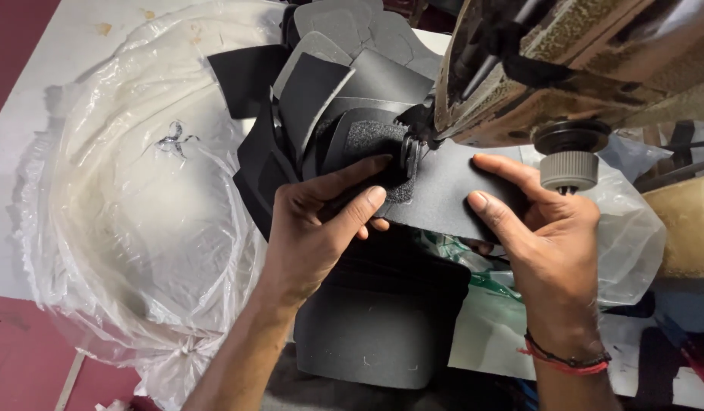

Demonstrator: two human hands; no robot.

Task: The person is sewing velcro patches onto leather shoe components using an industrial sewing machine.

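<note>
My left hand [321, 217] and right hand [546, 221] lie flat with fingers spread, pressing the black piece [451, 190] under the sewing machine [565, 68].

My left hand [321, 221] covers part of the black piece [443, 190] and the rough patch [371, 141] on it. The sewing machine [580, 68] runs off the top and right edges, and its needle is hidden behind the foot. My forearms leave the bottom edge. The plastic bag [138, 205] is cut off below.
</note>
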